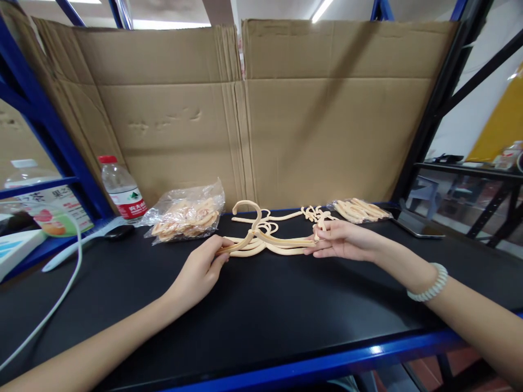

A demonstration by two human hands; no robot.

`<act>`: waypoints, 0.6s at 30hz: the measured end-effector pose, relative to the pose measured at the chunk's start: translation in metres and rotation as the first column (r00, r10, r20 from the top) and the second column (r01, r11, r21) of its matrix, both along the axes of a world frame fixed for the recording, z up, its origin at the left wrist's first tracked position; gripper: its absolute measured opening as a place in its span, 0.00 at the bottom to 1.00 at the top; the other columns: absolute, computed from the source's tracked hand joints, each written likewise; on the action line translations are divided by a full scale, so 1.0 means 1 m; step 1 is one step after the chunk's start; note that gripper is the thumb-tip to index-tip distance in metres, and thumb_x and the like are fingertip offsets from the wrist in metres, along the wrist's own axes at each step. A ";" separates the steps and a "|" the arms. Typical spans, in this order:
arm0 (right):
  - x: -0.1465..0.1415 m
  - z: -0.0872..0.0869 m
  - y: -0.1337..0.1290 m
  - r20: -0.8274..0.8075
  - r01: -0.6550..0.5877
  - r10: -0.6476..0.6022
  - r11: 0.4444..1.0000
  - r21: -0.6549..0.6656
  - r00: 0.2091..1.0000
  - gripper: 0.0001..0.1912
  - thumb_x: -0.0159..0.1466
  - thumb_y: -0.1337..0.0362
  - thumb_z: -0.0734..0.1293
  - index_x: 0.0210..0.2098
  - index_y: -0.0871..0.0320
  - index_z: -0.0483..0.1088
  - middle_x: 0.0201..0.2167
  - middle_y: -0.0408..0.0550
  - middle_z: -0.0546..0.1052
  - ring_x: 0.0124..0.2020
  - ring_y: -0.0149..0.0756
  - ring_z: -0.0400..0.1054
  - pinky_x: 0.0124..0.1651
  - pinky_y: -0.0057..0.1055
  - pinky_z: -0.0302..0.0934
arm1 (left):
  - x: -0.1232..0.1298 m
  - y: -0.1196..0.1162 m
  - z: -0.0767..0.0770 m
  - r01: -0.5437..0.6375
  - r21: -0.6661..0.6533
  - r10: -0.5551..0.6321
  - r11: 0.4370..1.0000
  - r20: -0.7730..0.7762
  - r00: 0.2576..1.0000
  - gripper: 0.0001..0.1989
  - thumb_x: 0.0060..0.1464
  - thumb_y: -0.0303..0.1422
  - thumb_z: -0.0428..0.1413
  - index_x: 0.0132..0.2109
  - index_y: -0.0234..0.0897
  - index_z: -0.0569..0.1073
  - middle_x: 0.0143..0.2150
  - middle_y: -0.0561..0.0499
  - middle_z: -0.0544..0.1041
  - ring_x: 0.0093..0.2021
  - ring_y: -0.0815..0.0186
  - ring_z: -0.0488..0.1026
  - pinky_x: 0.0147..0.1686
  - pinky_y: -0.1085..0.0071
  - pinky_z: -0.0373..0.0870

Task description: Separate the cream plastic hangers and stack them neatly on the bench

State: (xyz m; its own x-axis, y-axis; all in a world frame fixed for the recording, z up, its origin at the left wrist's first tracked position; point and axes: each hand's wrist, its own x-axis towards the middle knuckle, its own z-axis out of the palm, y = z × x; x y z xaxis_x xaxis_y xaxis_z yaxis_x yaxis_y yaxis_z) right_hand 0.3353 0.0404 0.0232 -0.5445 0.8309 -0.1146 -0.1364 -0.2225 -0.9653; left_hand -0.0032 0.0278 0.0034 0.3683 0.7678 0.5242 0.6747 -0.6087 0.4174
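A beige plastic hanger (258,222) is raised over several similar hangers (281,251) on the black tabletop, its hook pointing up. My left hand (204,265) is closed round the hanger's left end, thumb and fingers pinching it. At the right end, my right hand (341,240) has its fingers round the hanger tip and a small beige piece. Just behind that hand lies a small pile of beige pieces (312,212). Another hanger (281,217) lies farther back, partly hidden by the raised one.
Clear plastic bags of beige parts lie at the left (186,215) and right (359,210). A red-capped bottle (122,188) stands at the back left, near a white cable (73,272). A dark flat device (417,223) is at the right. Cardboard (327,125) walls the back.
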 end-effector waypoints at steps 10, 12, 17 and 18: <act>-0.003 -0.004 0.000 0.002 0.020 -0.020 0.999 -0.050 1.000 0.12 0.56 0.64 0.73 0.31 0.61 0.65 0.35 0.56 0.78 0.41 0.45 0.74 0.46 0.34 0.69 | -0.002 0.001 -0.002 0.023 0.046 -0.022 0.999 -0.023 0.999 0.08 0.57 0.31 0.46 0.42 0.39 0.68 0.37 0.50 0.73 0.37 0.63 0.71 0.38 0.69 0.68; -0.003 -0.005 0.001 0.003 0.015 -0.015 0.999 -0.048 1.000 0.12 0.56 0.64 0.73 0.31 0.61 0.66 0.35 0.57 0.78 0.41 0.44 0.74 0.46 0.33 0.69 | -0.002 0.001 -0.002 0.026 0.051 -0.025 0.998 -0.025 0.999 0.07 0.58 0.30 0.47 0.42 0.39 0.68 0.37 0.50 0.73 0.37 0.63 0.71 0.38 0.70 0.68; -0.005 -0.008 0.002 0.033 0.044 -0.045 0.999 0.016 0.998 0.13 0.54 0.63 0.74 0.29 0.61 0.66 0.32 0.54 0.78 0.40 0.41 0.75 0.45 0.31 0.69 | -0.002 0.001 -0.002 0.025 0.065 -0.024 0.998 -0.029 0.999 0.08 0.58 0.30 0.47 0.41 0.40 0.69 0.37 0.51 0.72 0.37 0.64 0.71 0.37 0.71 0.68; -0.005 -0.009 0.002 0.038 0.051 -0.052 0.998 0.032 0.998 0.14 0.54 0.62 0.74 0.28 0.61 0.66 0.32 0.54 0.78 0.39 0.41 0.75 0.44 0.31 0.69 | -0.002 0.001 -0.002 0.025 0.070 -0.023 0.997 -0.030 0.999 0.08 0.58 0.30 0.47 0.41 0.40 0.69 0.37 0.51 0.73 0.37 0.64 0.71 0.37 0.71 0.68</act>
